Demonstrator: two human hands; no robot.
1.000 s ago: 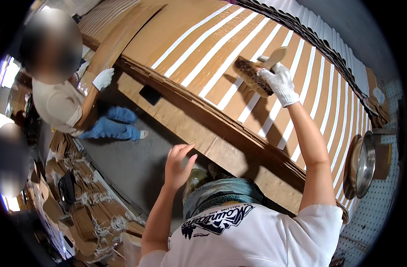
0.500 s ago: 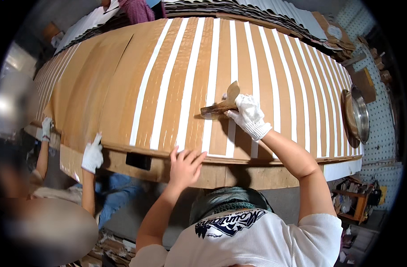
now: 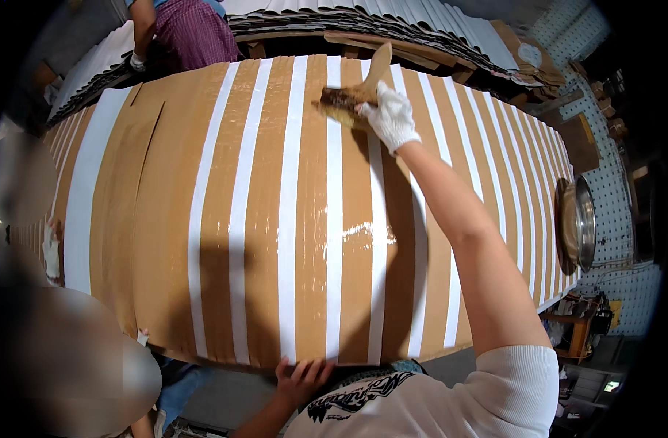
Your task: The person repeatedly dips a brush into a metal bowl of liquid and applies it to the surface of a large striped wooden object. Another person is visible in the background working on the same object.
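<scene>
A wide stack of brown cardboard sheets [image 3: 166, 219] with white stripes fills the middle of the view. My right hand [image 3: 392, 117], in a white glove, grips a wooden-handled brush [image 3: 348, 98] pressed on the far part of the cardboard. A wet, glossy streak [image 3: 363, 230] runs down one brown band below the brush. My bare left hand [image 3: 302, 376] rests on the near edge of the stack, fingers spread over it.
A metal bowl [image 3: 578, 223] sits at the right end of the cardboard. Another person in a purple garment [image 3: 192, 33] stands at the far side. A co-worker's white-gloved hand [image 3: 51, 252] touches the left edge. More flat cardboard [image 3: 421, 29] is piled behind.
My view has tipped down over the stack. My right hand has pushed the brush farther away across the cardboard, and my left hand has slid down to the near edge.
</scene>
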